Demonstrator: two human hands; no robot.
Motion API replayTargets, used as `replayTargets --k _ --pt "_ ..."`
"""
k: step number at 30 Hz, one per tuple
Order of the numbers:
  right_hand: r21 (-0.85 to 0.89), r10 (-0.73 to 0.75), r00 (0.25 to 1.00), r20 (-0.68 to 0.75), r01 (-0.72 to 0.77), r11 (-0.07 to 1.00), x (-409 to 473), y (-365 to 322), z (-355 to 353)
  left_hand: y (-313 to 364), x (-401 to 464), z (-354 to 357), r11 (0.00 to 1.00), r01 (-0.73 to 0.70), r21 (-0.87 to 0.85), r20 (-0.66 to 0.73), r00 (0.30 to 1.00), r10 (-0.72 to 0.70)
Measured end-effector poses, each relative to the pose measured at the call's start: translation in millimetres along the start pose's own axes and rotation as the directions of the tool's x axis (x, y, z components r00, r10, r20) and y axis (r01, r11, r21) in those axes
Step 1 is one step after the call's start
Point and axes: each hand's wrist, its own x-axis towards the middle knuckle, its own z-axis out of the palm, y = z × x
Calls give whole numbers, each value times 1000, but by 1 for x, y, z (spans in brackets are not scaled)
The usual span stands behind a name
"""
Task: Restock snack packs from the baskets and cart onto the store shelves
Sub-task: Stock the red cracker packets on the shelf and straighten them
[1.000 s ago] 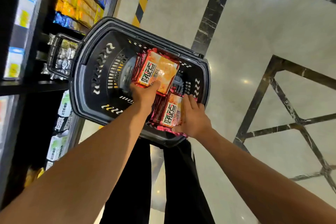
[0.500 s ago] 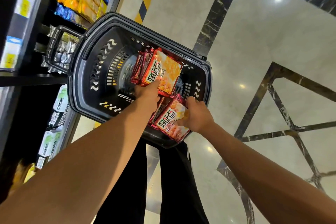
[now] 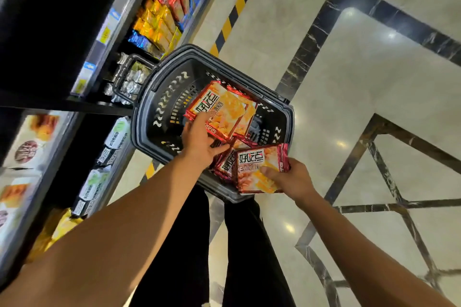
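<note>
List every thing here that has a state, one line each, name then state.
left hand: grips a snack pack, tilted, over the basket
right hand: pinches another snack pack at the basket's near rim
upper snack pack: held, face up
lower snack pack: held, partly past the rim
basket: on the floor, more packs inside
shelves: stocked with packs

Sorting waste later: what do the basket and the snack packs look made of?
Basket: dark grey moulded plastic, matte, judging by its slotted walls. Snack packs, like the one in the right hand: probably glossy plastic or foil film, shiny with crimped red edges.
</note>
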Motion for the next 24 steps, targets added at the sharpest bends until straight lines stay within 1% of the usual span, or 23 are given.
replayTargets --k 3,7,10,13,16,18,21,24 --pt "117 -57 998 -20 60 991 -39 -31 -8 27 -50 -23 996 -48 -79 47 998 52" --pt "211 -171 985 -34 175 962 -95 -82 -16 58 -132 -54 992 -123 -15 59 991 123" --pt "236 -268 963 -36 269 934 -136 -120 -20 69 -185 -78 978 -208 -16 -2 978 208" --pt "268 -366 930 -23 358 894 -178 -153 -18 79 -239 -105 948 -315 -47 -63 948 312" --pt "285 -420 907 0 403 870 -212 -178 -7 93 -291 -134 914 -392 -103 -112 918 381" --pt "289 -461 886 42 431 855 -233 -196 6 103 -320 -158 880 -460 -120 -132 886 445" --pt "263 -551 830 86 514 816 -266 -224 31 116 -355 -199 820 -546 -172 -175 836 520" --pt "243 -646 755 116 609 755 -298 -255 61 132 -382 -239 770 -609 -192 -274 786 554"
